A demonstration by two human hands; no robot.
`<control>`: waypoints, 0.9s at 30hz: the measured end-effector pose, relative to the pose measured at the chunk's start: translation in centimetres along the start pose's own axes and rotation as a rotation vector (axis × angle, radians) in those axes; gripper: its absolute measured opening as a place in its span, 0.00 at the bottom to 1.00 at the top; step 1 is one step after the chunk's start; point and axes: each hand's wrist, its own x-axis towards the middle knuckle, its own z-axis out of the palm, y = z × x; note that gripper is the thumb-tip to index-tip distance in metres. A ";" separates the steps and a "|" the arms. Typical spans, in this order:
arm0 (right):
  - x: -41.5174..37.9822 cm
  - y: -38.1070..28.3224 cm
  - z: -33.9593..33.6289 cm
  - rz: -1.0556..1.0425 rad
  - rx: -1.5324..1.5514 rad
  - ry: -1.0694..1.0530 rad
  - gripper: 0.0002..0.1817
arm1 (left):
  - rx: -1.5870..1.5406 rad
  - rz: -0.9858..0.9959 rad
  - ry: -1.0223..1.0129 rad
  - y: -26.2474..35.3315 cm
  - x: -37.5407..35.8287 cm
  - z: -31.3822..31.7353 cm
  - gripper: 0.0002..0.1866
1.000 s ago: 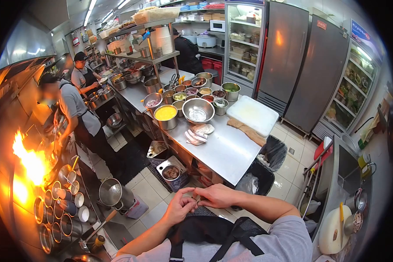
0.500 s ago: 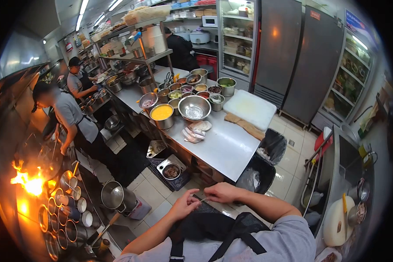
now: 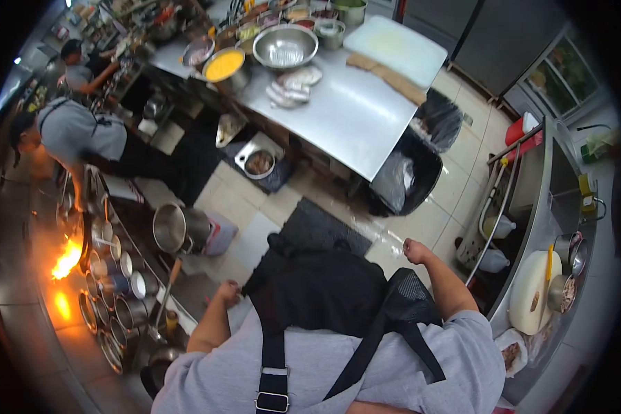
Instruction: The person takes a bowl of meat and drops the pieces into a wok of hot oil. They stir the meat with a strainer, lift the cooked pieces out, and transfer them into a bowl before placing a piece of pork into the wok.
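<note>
My left hand (image 3: 229,292) is at the left of my body, fingers curled, near the counter by the stove. My right hand (image 3: 415,252) is closed and held out on the other side, above the tiled floor. What either hand holds, if anything, is hidden or too small to make out. Between them is the black apron (image 3: 324,283) I wear, its straps (image 3: 274,352) crossing my grey shirt (image 3: 400,352).
Ahead stands a steel table (image 3: 345,117) with a metal bowl (image 3: 285,48), a yellow-filled pot (image 3: 224,65) and a white cutting board (image 3: 397,45). Black bins (image 3: 407,181) stand beside it. At left, a co-worker (image 3: 83,131) works near a flame (image 3: 67,259). A sink counter (image 3: 531,238) lies right.
My hands have parted from close together in front of me, left hand to the left, right hand to the right, both lower. My view has tilted down. The co-worker leans further forward.
</note>
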 end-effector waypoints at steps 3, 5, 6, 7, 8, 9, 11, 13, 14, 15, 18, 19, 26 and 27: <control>-1.2 1.1 1.7 0.073 0.197 -0.076 0.07 | 0.002 -0.014 -0.023 1.4 -0.6 0.5 0.17; -2.0 -0.2 1.4 0.132 0.335 -0.141 0.07 | -0.080 -0.027 -0.066 3.8 -0.7 1.9 0.17; -2.4 -1.6 0.8 0.186 0.476 -0.194 0.07 | 0.016 0.031 -0.059 5.8 -0.9 3.0 0.17; -2.3 -2.5 0.5 0.175 0.425 -0.190 0.07 | 0.110 0.088 -0.054 7.8 -1.2 3.9 0.18; -2.0 -2.8 0.4 0.183 0.423 -0.189 0.07 | 0.110 0.087 -0.062 9.6 -1.3 4.7 0.18; -1.5 -3.4 0.0 0.166 0.415 -0.206 0.06 | 0.137 0.173 -0.107 11.5 -1.2 5.3 0.18; -0.6 -5.0 -1.6 0.148 0.375 -0.217 0.04 | 0.149 0.371 -0.185 15.9 -1.8 6.8 0.16; -0.2 -6.4 -3.3 0.140 0.420 -0.177 0.05 | 0.102 0.559 -0.318 22.0 -4.8 7.8 0.13; -0.2 -7.2 -4.0 0.129 0.470 -0.144 0.05 | 0.067 0.639 -0.424 25.6 -7.5 8.1 0.11; -0.5 -8.0 -4.7 0.143 0.470 -0.121 0.05 | 0.106 0.768 -0.527 28.9 -10.5 7.9 0.12; -2.5 -9.9 -5.7 0.192 0.569 -0.085 0.05 | 0.301 1.577 -0.768 38.2 -20.4 6.5 0.14; -3.3 -10.7 -5.8 0.207 0.513 -0.133 0.04 | 0.325 1.657 -0.834 39.9 -23.7 5.8 0.15; -8.7 -19.2 -3.9 0.177 1.026 -0.311 0.09 | 0.359 1.998 -0.916 43.4 -25.7 2.2 0.15; -9.7 -22.4 -5.1 0.172 1.033 -0.296 0.09 | 0.327 2.006 -0.922 43.8 -25.5 1.8 0.13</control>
